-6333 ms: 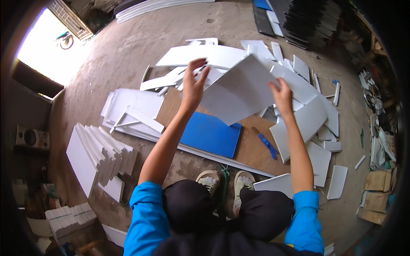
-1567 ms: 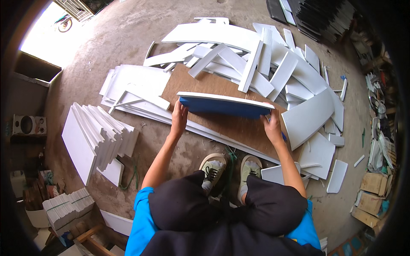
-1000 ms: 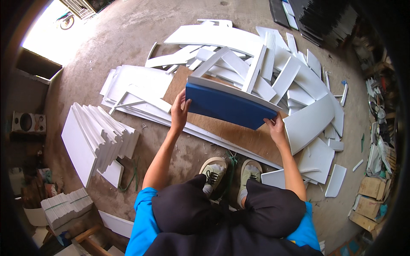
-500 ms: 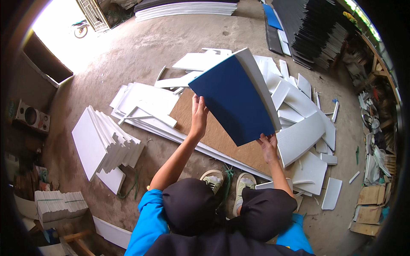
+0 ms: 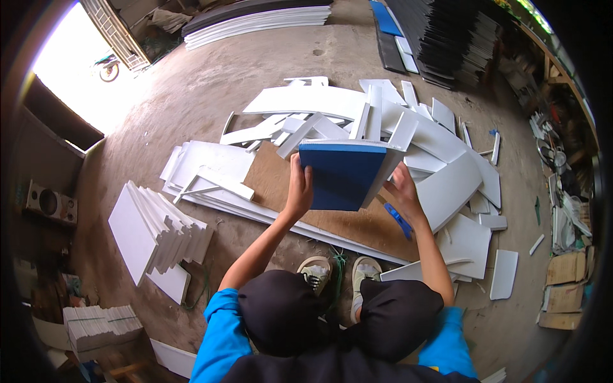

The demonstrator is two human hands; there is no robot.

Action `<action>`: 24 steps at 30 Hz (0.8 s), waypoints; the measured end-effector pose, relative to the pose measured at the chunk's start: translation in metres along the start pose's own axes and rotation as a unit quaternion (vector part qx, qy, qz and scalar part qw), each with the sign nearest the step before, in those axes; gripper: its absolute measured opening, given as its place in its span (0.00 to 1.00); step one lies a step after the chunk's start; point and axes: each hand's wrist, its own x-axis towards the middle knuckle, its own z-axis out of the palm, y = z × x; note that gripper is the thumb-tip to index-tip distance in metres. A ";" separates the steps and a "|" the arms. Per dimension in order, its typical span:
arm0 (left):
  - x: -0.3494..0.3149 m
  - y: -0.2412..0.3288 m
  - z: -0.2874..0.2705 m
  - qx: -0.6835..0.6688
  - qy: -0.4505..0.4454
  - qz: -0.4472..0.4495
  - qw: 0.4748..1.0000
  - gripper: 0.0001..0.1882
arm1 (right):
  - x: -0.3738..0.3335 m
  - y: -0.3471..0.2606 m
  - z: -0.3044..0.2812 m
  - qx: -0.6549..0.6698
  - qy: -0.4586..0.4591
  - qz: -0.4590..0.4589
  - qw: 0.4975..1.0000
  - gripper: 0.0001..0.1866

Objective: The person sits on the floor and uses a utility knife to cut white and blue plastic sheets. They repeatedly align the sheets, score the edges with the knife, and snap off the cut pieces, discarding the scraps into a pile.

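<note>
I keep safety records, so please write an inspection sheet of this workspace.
Surface: brown board lying over white sheets on the floor.
Things in work: blue-faced panel, tilted over the board; blue-handled cutter on the board.
Clutter: white offcuts heaped beyond and right of the board.
Hands: left hand grips the panel's left edge; right hand at its right side, grip unclear.
Cables: nothing seen; green string between the shoes.
Surroundings: white board stack left, dark sheet stack far right, cardboard boxes right.

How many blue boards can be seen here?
2: a near blue board between the left hand and right hand; a far blue board, top right, beside the black stack. Others may be hidden.
</note>
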 end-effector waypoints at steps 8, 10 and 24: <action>-0.011 -0.021 0.008 0.030 0.036 0.025 0.999 0.13 | 0.014 0.025 0.023 -0.016 0.068 0.004 0.998 0.29; -0.020 -0.027 0.009 0.054 0.036 0.014 0.998 0.12 | 0.011 0.039 0.025 -0.042 0.082 -0.034 0.995 0.28; -0.018 -0.027 0.015 0.011 0.055 0.045 0.997 0.26 | 0.005 0.029 0.031 -0.035 0.092 -0.026 0.995 0.23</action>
